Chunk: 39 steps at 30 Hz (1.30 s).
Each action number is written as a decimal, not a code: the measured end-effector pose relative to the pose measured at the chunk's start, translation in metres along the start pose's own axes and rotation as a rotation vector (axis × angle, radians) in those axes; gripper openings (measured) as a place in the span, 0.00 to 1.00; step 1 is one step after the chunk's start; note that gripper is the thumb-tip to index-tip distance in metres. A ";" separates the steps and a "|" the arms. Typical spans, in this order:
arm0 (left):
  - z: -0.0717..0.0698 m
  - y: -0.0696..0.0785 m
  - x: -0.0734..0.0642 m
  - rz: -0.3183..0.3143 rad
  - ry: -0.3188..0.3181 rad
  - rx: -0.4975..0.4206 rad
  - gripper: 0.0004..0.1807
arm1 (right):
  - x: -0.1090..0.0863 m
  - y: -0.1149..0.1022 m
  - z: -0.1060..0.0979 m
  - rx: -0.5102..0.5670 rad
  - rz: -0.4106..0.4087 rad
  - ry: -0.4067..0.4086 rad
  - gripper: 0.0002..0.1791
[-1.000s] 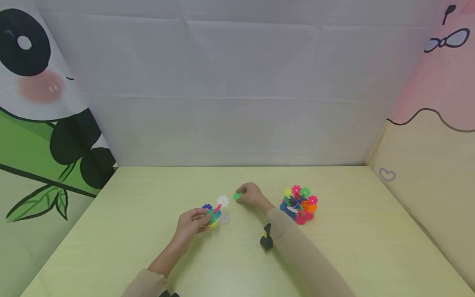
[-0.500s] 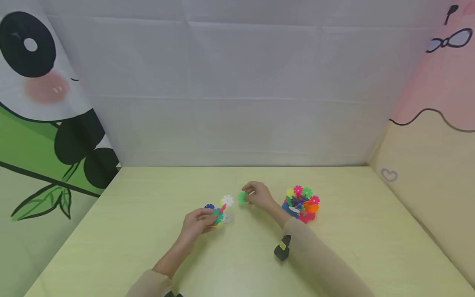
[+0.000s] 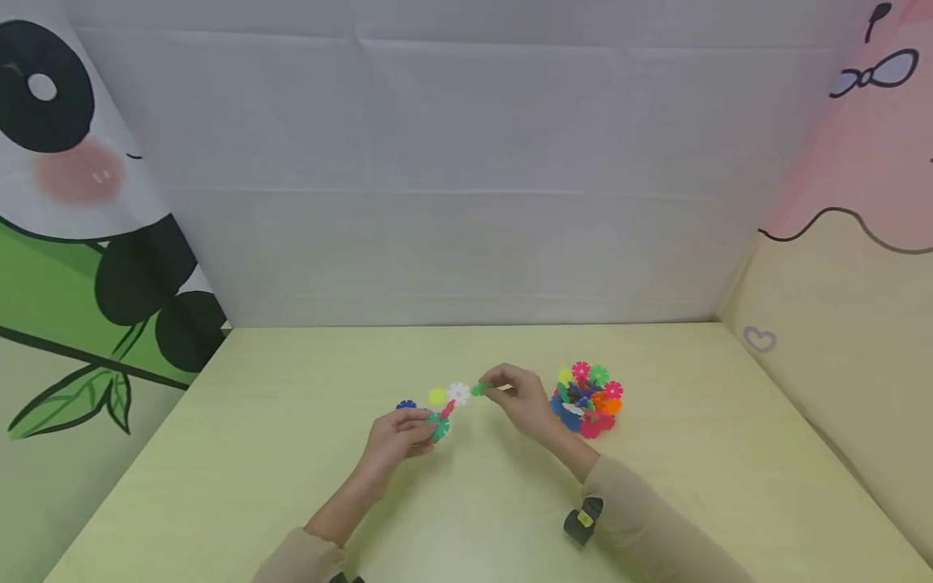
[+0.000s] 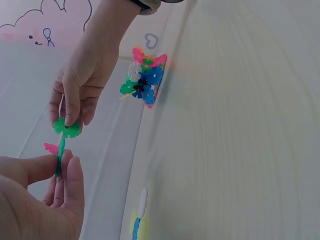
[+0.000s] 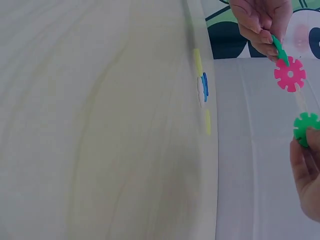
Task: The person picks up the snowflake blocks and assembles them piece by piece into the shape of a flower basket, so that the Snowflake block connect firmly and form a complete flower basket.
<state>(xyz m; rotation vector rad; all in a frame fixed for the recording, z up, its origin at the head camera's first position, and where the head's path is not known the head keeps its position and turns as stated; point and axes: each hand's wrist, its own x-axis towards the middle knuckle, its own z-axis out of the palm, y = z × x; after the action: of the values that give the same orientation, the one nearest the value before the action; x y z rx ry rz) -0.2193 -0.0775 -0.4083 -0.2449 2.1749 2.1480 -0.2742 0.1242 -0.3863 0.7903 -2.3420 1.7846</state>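
Note:
My left hand pinches a teal-green snowflake disc between thumb and fingers, above the table. Slotted into that disc is a pink snowflake disc, with a white snowflake disc joined on beyond it. A brighter green snowflake disc is pinched by my right hand, its edge right at the white disc's rim. From the right wrist the white disc shows nearly edge-on between pink and green. In the left wrist view the held green disc faces the camera.
On the table behind my left hand lie a blue disc and a yellow disc. A heap of multicoloured snowflake discs sits to the right of my right hand. A pale cloth wall rises at the table's back edge.
The white disc on the left hand's chain has moved right and met the green disc in my right hand. The yellow disc shows beyond the left hand. The heap stays put.

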 end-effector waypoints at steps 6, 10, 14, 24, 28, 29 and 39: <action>0.001 0.000 -0.002 -0.011 -0.001 0.001 0.14 | -0.002 -0.004 0.001 0.005 0.010 0.023 0.04; 0.001 0.000 -0.002 -0.002 -0.014 0.011 0.14 | -0.002 -0.004 0.001 0.041 0.027 0.021 0.04; 0.001 -0.001 -0.003 0.003 -0.036 0.027 0.15 | -0.001 -0.004 0.000 0.071 0.038 0.013 0.05; 0.006 -0.001 -0.002 -0.026 -0.051 0.022 0.14 | -0.003 0.000 -0.003 0.169 0.095 0.000 0.07; 0.008 -0.001 -0.002 -0.025 -0.065 0.024 0.14 | -0.004 0.002 -0.003 0.175 0.116 -0.005 0.07; 0.008 -0.001 -0.002 -0.025 -0.066 0.027 0.14 | -0.004 0.002 -0.003 0.173 0.111 -0.009 0.07; 0.010 0.001 0.003 0.044 -0.067 0.038 0.15 | -0.011 -0.001 -0.004 0.166 0.062 -0.015 0.06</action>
<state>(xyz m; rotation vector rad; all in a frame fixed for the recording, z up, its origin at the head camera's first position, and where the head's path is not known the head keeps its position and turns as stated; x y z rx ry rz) -0.2232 -0.0677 -0.4085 -0.1218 2.2018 2.1018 -0.2656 0.1318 -0.3885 0.7606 -2.2738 2.0269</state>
